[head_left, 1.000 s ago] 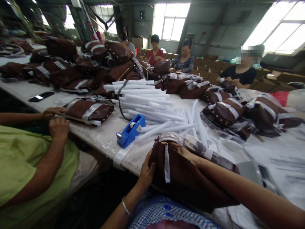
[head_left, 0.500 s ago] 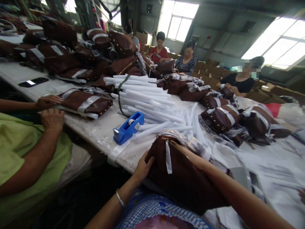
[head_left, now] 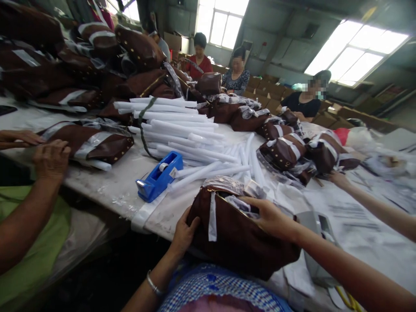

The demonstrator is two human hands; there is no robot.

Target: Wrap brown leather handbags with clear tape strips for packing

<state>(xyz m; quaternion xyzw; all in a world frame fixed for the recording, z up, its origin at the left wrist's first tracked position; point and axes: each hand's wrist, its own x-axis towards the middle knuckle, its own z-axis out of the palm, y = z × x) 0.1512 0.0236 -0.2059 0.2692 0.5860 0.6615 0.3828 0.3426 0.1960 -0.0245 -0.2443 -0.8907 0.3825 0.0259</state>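
The left hand (head_left: 183, 232) gripped a brown bag (head_left: 240, 245) by one end; the right hand (head_left: 274, 219) lay at its open zip (head_left: 234, 206), whether gripping I couldn't tell

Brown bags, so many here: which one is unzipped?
The foremost brown bag, between the wearer's own left hand and right hand: its zip gapes over pale filling, while no other bag shows such an opening.

one head cam, fwd & down, hands (head_left: 272, 218) nr, table (head_left: 121, 184) beyond
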